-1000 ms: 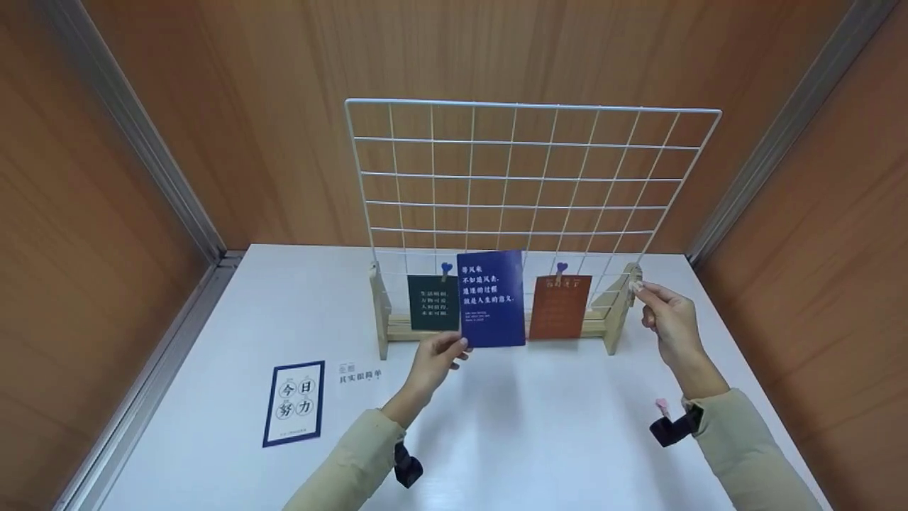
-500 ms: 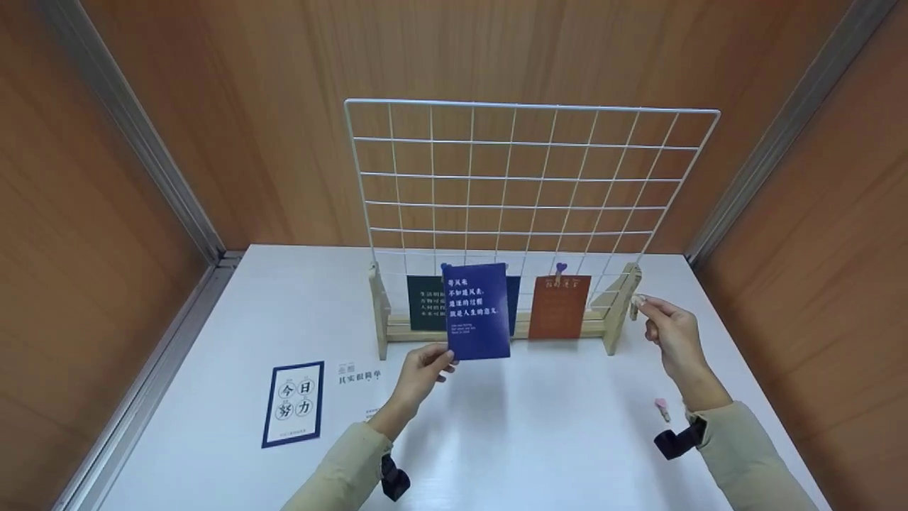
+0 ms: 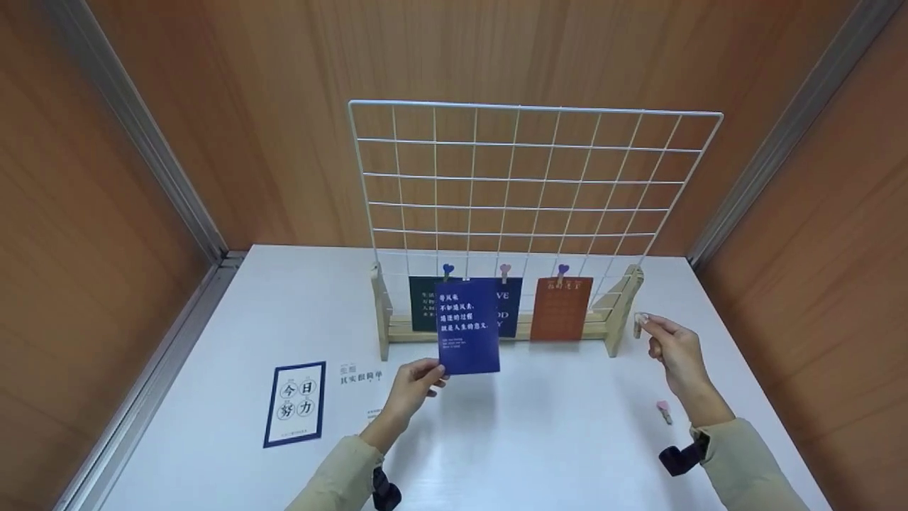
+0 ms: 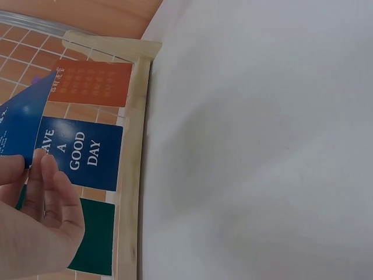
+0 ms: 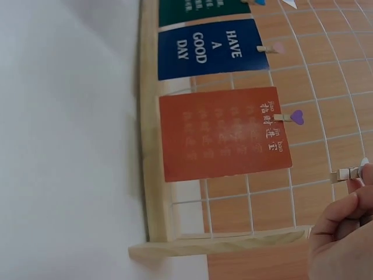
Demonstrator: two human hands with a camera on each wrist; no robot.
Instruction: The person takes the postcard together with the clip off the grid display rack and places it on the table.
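My left hand point(image 3: 411, 389) pinches a blue card point(image 3: 468, 326) with white writing by its lower left corner, in front of a white wire grid point(image 3: 525, 177) on wooden feet. Between the thumb and fingers of my right hand point(image 3: 677, 355) is a small wooden clothespin point(image 5: 347, 174) with a whitish ornament, just right of the stand. Clipped low on the grid are a green card point(image 4: 96, 239), a navy card point(image 5: 210, 49) reading "HAVE A GOOD DAY" and an orange card point(image 3: 560, 310). The held card partly covers the green and navy ones in the head view.
On the white table point(image 3: 553, 454) lie a blue-bordered card point(image 3: 294, 404) and a white card point(image 3: 360, 374) with dark writing, both at left. A pink-heart clothespin point(image 3: 664, 411) lies near my right wrist. Wood-grain panels point(image 3: 106, 248) stand at the back and sides.
My left hand has drawn the blue card down and left, away from the grid, uncovering part of the navy card. My right hand has lowered slightly with the clothespin.
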